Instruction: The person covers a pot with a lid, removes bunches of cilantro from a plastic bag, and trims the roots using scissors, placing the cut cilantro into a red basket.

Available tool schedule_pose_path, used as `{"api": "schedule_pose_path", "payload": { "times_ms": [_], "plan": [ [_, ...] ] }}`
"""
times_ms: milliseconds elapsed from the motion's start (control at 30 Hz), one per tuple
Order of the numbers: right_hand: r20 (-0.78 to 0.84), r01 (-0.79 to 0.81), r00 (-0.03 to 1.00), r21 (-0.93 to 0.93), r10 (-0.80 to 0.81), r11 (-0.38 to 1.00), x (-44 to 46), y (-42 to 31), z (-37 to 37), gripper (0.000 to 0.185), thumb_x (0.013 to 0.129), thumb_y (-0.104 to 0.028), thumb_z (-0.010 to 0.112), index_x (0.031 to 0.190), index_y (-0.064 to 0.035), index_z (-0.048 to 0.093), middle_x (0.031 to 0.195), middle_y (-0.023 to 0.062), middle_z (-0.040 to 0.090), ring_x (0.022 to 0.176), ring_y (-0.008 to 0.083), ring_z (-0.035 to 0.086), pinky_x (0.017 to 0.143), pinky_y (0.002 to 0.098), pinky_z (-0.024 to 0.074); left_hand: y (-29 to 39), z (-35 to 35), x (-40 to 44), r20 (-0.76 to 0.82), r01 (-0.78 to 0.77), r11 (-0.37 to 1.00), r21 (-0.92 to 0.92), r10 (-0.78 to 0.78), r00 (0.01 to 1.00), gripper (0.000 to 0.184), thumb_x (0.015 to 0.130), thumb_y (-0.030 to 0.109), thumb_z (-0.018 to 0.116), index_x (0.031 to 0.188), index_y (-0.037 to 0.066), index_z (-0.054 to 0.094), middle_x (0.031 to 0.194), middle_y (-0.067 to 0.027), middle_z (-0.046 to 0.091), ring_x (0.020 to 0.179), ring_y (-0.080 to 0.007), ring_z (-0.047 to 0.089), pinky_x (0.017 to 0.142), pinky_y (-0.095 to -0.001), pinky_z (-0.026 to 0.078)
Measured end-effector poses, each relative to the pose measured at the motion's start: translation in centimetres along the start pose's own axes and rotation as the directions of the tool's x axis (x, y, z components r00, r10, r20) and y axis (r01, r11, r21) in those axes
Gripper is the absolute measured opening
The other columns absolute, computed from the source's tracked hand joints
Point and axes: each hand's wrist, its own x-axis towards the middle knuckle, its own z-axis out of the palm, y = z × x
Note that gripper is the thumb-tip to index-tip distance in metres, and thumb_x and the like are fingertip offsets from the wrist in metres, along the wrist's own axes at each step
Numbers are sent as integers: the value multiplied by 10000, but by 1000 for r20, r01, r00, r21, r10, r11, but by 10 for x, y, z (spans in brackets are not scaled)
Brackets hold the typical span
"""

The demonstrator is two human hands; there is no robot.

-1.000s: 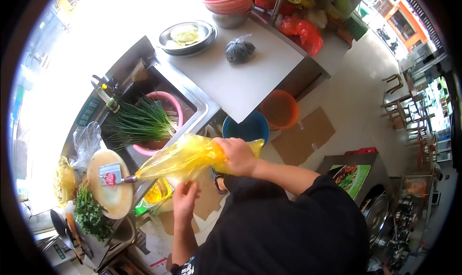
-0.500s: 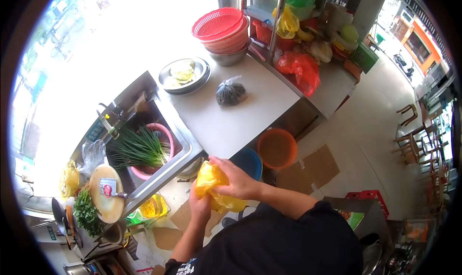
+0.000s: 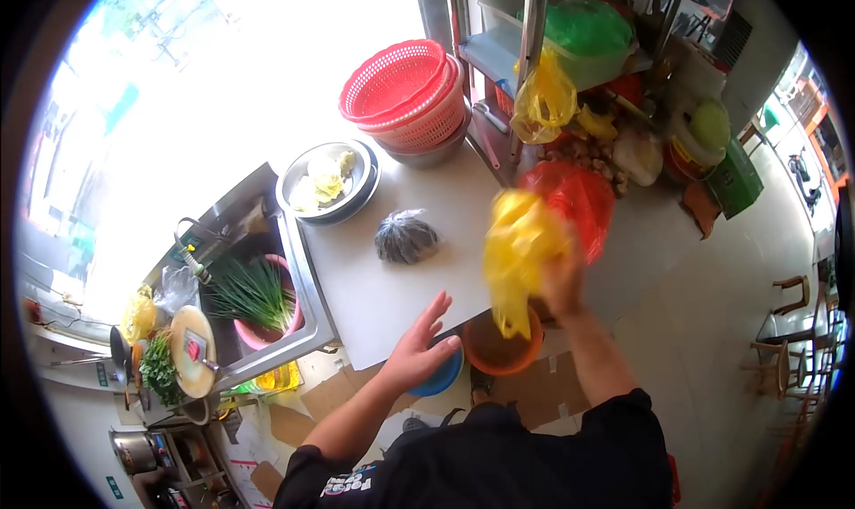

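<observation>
Yellow plastic bag [image 3: 521, 251] is bunched up in the right hand [image 3: 561, 282], over on the right near the red bag [image 3: 588, 206]; left hand [image 3: 417, 353]'s spread pretty wide by the white table [image 3: 356, 286]'s near edge.

The plastic bag [image 3: 524, 242] hangs right of the sink [image 3: 312, 295].

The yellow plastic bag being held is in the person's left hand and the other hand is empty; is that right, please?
Not quite: the head view shows the right hand holding the yellow plastic bag; the left hand is open and empty.
</observation>
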Motion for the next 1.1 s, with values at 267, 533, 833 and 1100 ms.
{"api": "schedule_pose_path", "payload": {
  "times_ms": [267,533,833,1100],
  "plan": [
    [-260,207,835,-668,-485,715,246,106,-15,418,814,-45,622,1229,-15,584,1195,163,577,1114,388,523,985,454,416,-57,-18,-46,-387,151,979,135,-88,918,538,919,131,636,1391,-27,433,1337,-164,514,1236,-246,531,990,-363,480],
    [6,-85,989,-786,145,612,310,208,22,329,887,-313,578,1082,-54,635,986,270,663,975,433,631,799,501,511,-122,-4,-126,-616,391,921,1,-307,725,407,929,164,632,1274,-40,557,1200,-178,625,1081,-224,629,940,-338,505],
    [287,-649,727,-12,624,761,358,282,-10,380,890,-181,610,1232,-16,596,1157,93,642,1019,230,612,871,374,488,-88,-1,-116,-477,397,871,288,-229,849,385,953,222,599,1253,-18,587,1172,-142,652,1059,-207,632,928,-329,496],
    [-108,-23,990,-769,-95,639,305,229,-42,607,900,-452,660,1282,11,577,1202,221,643,1068,355,634,927,389,491,-115,-1,-157,-612,467,850,244,-238,754,367,944,230,598,1235,6,599,1138,-158,649,1037,-258,637,904,-357,505]
  ]
}}
